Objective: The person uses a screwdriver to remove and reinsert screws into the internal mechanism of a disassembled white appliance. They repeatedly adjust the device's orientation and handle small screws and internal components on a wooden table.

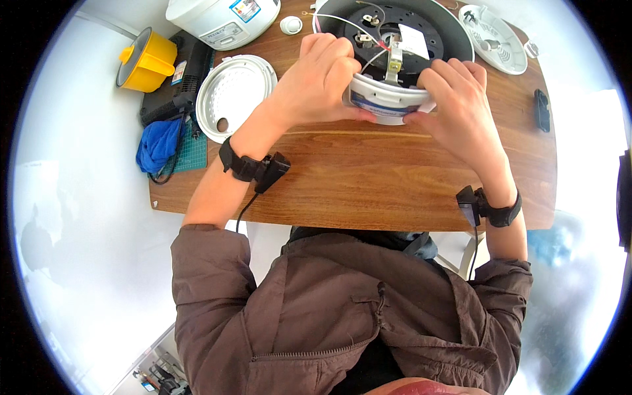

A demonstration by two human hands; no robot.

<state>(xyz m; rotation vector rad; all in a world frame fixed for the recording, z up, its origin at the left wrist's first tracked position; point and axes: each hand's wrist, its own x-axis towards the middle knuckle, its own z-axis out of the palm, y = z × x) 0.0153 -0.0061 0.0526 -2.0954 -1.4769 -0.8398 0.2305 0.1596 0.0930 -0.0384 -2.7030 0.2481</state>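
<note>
An opened rice cooker body (pixel 390 92) stands at the table's far side, its round inside facing up. Within its grey wall I see a black disc (pixel 359 52), loose wires and a metal bracket (pixel 395 62). My left hand (pixel 326 76) grips the near left of the rim, fingers curled over it and thumb below on the front panel (pixel 382 105) with a blue label. On the near right, my right hand (pixel 454 95) holds the same rim in a like way, fingers over the edge and thumb underneath. Both thumbs almost meet at the panel's lower edge.
A white round perforated part (pixel 236 92) lies left of my left forearm. Behind it stand another white rice cooker (pixel 227 23), a black case (pixel 174 89) and a yellow pot (pixel 153 62). A blue cloth (pixel 158 145) rests on a green mat (pixel 194 155). To the right are a white vented cover (pixel 497 43) and a small black object (pixel 542 110).
</note>
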